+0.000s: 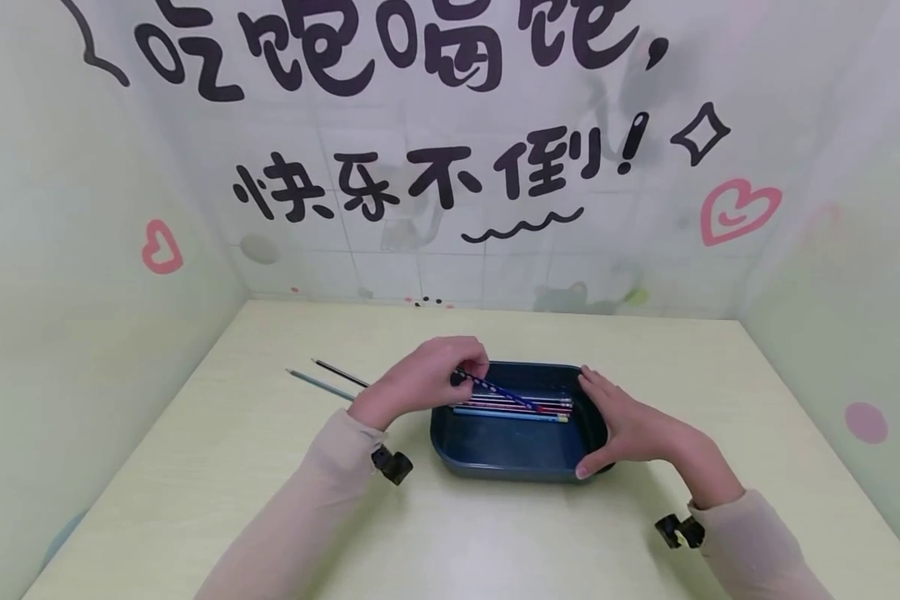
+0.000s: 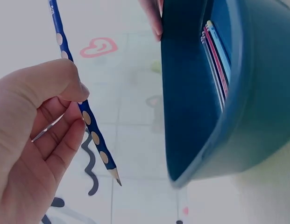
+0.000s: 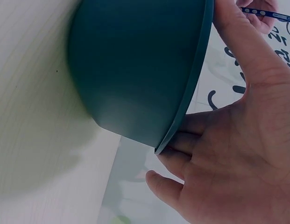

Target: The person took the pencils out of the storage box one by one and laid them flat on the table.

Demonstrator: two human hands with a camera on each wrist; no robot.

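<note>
Head view, nearest first: a pale left sleeve (image 1: 292, 517) and a pale right sleeve (image 1: 757, 542) reach in over the light desk (image 1: 480, 533), with a small black fitting (image 1: 392, 465) at the left wrist and a similar black clip (image 1: 679, 531) at the right. Beyond them, right of the middle, a dark blue-green bin (image 1: 495, 473) sits on the desk. The right hand (image 1: 626, 425) grips its right end, thumb at the near corner and fingers at the far one. Inside the bin, a light blue pencil (image 1: 510, 415) lies nearest in a row running left to right, with red and dark pencils (image 2: 215, 58) just beyond it; their exact number is hard to tell. Over the bin's far left part, the left hand (image 1: 431, 375) pinches a dark blue dotted pencil (image 1: 498, 389) between thumb and fingers; it slants down to the right above the row, and the left wrist view shows its sharpened tip clear of the fingers. Left of the bin, a grey-blue pencil (image 1: 321, 385) and, a little farther, a black pencil (image 1: 341, 372) lie on the desk side by side, their right ends hidden behind the left arm. At the far edge rises a whitish wall (image 1: 390, 275) bearing black lettering (image 1: 442, 173).
</note>
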